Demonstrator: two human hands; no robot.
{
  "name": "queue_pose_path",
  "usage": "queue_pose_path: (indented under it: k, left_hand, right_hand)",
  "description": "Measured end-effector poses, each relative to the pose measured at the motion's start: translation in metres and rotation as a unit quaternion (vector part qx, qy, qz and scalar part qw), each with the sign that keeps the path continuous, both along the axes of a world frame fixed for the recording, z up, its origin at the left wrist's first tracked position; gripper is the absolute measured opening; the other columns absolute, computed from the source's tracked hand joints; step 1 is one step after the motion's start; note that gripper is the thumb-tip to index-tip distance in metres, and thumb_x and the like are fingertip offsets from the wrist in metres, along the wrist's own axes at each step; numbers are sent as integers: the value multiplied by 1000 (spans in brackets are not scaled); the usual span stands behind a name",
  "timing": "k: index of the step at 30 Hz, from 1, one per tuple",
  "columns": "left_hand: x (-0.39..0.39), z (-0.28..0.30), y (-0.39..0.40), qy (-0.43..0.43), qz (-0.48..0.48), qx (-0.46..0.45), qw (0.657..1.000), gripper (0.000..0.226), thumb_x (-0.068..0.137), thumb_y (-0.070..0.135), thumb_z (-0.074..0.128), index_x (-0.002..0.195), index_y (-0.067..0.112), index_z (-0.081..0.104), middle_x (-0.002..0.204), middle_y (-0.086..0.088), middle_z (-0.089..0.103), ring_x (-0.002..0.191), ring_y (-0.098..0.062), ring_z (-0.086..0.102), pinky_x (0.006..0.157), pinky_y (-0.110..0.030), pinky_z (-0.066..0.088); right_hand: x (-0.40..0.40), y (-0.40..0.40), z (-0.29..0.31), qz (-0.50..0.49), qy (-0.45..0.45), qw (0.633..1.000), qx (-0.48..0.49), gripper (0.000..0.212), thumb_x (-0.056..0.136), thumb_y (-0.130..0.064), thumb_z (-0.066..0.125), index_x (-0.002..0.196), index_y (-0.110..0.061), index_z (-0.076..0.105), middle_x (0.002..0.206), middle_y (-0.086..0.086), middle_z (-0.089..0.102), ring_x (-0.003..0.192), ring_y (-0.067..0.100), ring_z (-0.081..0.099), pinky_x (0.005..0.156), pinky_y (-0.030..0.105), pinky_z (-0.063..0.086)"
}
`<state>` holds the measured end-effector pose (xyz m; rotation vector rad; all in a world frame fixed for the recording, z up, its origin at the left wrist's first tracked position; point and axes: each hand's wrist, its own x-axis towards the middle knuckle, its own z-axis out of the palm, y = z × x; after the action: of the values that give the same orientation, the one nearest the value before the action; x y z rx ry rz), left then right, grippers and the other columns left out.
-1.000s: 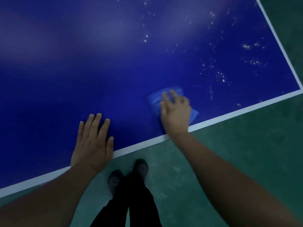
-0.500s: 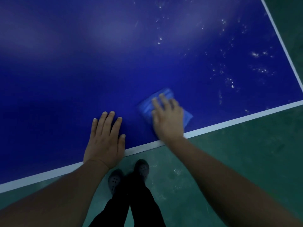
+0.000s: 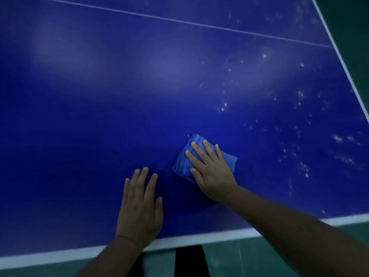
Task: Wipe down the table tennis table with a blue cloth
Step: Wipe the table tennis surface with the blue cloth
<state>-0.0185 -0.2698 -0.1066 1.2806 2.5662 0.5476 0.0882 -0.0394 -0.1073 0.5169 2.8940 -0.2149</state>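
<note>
The dark blue table tennis table (image 3: 99, 120) fills most of the view, its white near edge line (image 3: 199, 238) running along the bottom and a white side line (image 3: 343, 64) slanting down the right; a thin white centre line (image 3: 179, 21) crosses the top. Wide bare surface lies to the left and ahead. One folded blue cloth (image 3: 184, 162) lies flat on the table well inside the near edge, its long axis slanting from upper left to lower right. The right hand (image 3: 209, 168) presses on it, palm down with fingers spread, not curled around it. The left hand (image 3: 139, 208) lies flat and empty just beside, near the edge. Many whitish specks (image 3: 299, 152) scatter to the right. Green floor (image 3: 259, 256) shows below.
</note>
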Motion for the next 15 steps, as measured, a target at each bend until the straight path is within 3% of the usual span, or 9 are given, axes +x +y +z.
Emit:
queue_pose_path:
  k: [6, 10, 12, 15]
  left_hand:
    - [-50, 5, 98, 15, 86, -4, 996, 61, 96, 37, 31, 146, 4, 43, 158, -18, 30, 148, -33, 23, 120, -53, 19]
    - [-69, -2, 135, 20, 124, -57, 990, 68, 97, 48, 19, 153, 11, 30, 164, -13, 12, 153, -26, 0, 123, -48, 3]
    - [-70, -6, 138, 29, 133, -85, 987, 69, 98, 51, 16, 155, 14, 26, 165, -10, 7, 153, -23, -6, 123, -47, -3]
    - [-70, -8, 138, 29, 136, -95, 986, 68, 98, 50, 19, 154, 13, 30, 164, -11, 14, 153, -23, 0, 122, -46, -3]
  right_hand:
    - [-66, 95, 1, 77, 3, 997, 3, 53, 105, -45, 21, 154, -27, 32, 164, -3, 20, 153, 25, 8, 123, 51, 4]
    - [-110, 173, 1, 83, -6, 996, 17, 58, 103, -46, 12, 156, -28, 27, 165, -2, 16, 153, 26, 6, 123, 49, 2]
    - [-132, 213, 1, 16, -11, 999, 37, 58, 103, -44, 9, 158, -29, 19, 166, -2, 11, 153, 26, 1, 123, 50, 1]
    - [-158, 238, 1, -159, 24, 986, 36, 54, 106, -42, 17, 158, -27, 18, 167, -1, 10, 153, 28, 1, 123, 52, 1]
